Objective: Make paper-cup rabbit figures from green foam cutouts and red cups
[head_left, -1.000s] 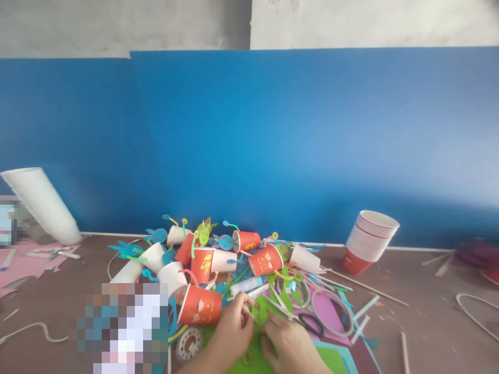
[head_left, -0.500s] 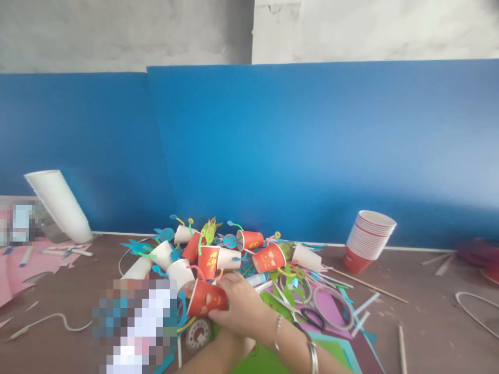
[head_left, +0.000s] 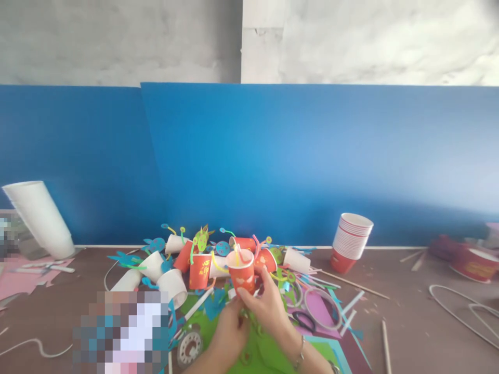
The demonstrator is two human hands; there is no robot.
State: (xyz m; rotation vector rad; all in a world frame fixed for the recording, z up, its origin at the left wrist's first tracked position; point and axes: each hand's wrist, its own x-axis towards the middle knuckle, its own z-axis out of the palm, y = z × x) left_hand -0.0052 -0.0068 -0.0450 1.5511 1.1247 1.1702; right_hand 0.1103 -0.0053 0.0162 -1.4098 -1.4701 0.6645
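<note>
My right hand point(head_left: 272, 306) grips a red paper cup point(head_left: 240, 275) near its base, thumb in front and fingers at its right side. The cup stands upright in the air, mouth up, with yellow and pink bendy stems showing at its rim. Just below the cup, my left hand point(head_left: 229, 327) is closed with curled fingers; what it holds is hidden. Behind lies a pile of red and white cups, among them a red cup with gold writing point(head_left: 199, 272) and a white cup point(head_left: 172, 287). Green paper point(head_left: 268, 348) lies under my hands.
A stack of cups point(head_left: 352, 241) stands at right, and a tall white stack point(head_left: 39, 218) leans at left. Tape rolls point(head_left: 189, 349), scissors point(head_left: 304, 321), sticks point(head_left: 385, 345) and a white cable point(head_left: 448, 306) lie around. A blue panel point(head_left: 273, 166) rises behind the table.
The red cup, lying on its side in my right hand before, has come up and right and is now upright. My left hand has come out from under the right. The view has shifted slightly.
</note>
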